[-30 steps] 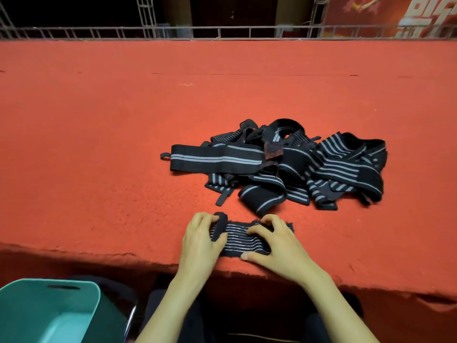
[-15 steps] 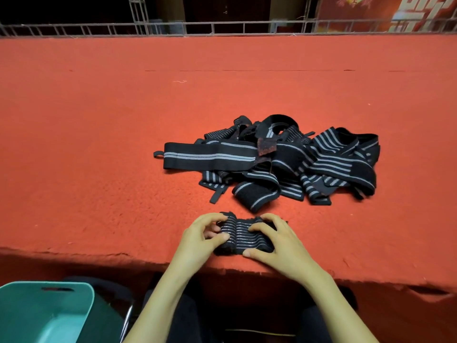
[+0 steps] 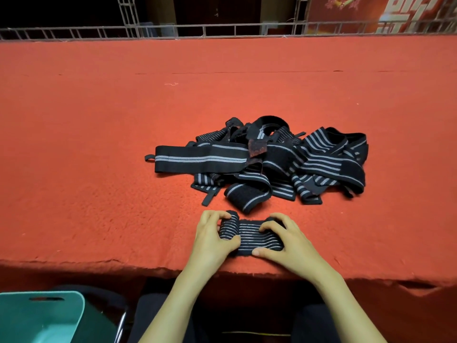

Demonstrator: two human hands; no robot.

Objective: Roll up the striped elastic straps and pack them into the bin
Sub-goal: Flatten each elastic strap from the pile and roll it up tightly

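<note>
Gripping strap roll (image 3: 228,228) w/ left hand (image 3: 214,237), right hand (image 3: 284,240) fingers curled on strap

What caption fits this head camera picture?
The left hand and right hand roll a striped elastic strap on the red table, near a pile of loose straps, teal bin below.

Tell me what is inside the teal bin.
The teal bin shows only bare inner walls and floor, nothing packed yet. Its lower left part lies outside the frame, unseen.
</note>
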